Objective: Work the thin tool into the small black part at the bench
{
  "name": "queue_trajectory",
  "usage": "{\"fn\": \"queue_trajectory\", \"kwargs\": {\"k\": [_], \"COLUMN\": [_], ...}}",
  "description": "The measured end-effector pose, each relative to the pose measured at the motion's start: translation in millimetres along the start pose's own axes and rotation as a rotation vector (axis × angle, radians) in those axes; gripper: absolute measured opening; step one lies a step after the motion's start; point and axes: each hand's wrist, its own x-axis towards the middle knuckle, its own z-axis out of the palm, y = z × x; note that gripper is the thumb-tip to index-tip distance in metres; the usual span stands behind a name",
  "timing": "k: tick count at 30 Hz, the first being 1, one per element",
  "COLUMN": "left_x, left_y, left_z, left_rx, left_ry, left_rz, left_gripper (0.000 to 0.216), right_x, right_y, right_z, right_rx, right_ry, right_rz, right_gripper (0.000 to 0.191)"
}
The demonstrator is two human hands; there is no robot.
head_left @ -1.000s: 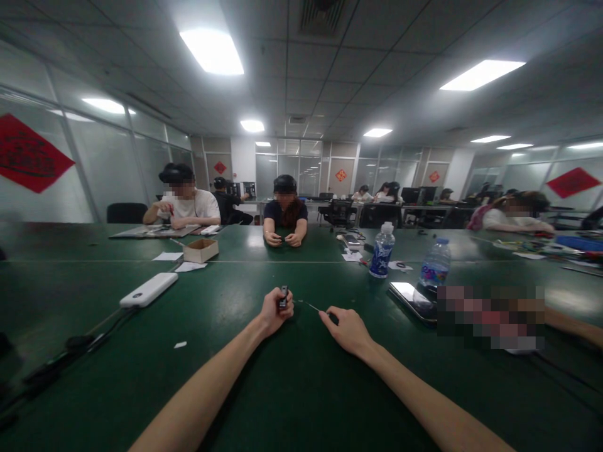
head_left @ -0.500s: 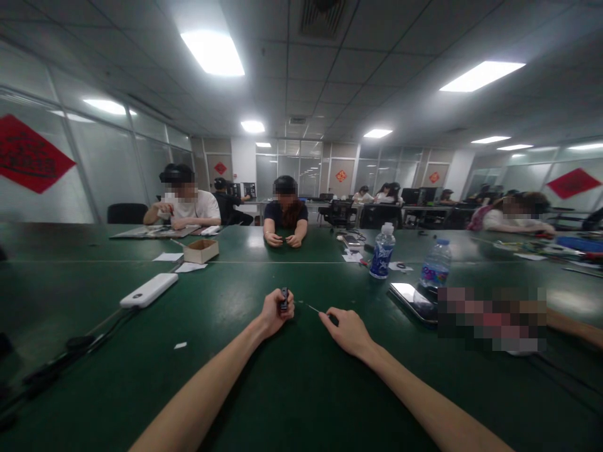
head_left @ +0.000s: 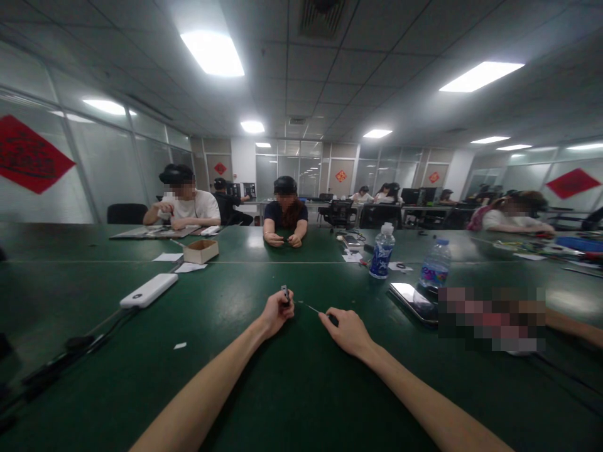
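Observation:
My left hand [head_left: 274,312] rests on the green table [head_left: 264,389] with its fingers closed round a small dark block [head_left: 285,293] that stands upright between thumb and fingers. My right hand [head_left: 347,329] lies a little to the right, pinched on a thin tool [head_left: 311,307] whose fine metal tip points left toward the block. The tip stops short of the block, with a small gap between them.
A white power bank [head_left: 149,289] with a cable lies at the left. Two water bottles [head_left: 382,250] and a phone [head_left: 412,300] stand at the right. A small cardboard box [head_left: 200,250] and papers lie further back. Several people sit at the table's far side.
My left hand has turned the small block slightly, so less of it shows above the fingers. My right hand has stayed put.

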Motion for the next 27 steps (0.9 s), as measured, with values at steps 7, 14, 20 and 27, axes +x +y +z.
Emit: {"fn": "queue_trajectory", "kwargs": {"k": [7,14,20,27], "left_x": [0.7,2.5,3.1,0.3], "left_y": [0.3,-2.2,-5.9,-7.9], "left_z": [2.8,2.2,3.4,5.7], "left_rx": [-0.018,0.054,0.179,0.354], "left_ry": [0.046,0.068,0.068,0.0], "left_rz": [-0.009,0.003,0.017,0.073], "left_gripper": [0.012,0.01,0.008,0.007], "right_x": [0.2,-1.1,-1.9,-1.1], "right_y": [-0.7,-4.2,-4.5,-0.2], "right_z": [0.7,-2.1,-3.3,-0.1], "right_rx": [-0.025,0.002,0.01,-0.006], "right_ry": [0.025,0.009,-0.011,0.01], "right_rz": [0.002,0.014,0.023,-0.024], "right_gripper": [0.043,0.041,0.043,0.043]}}
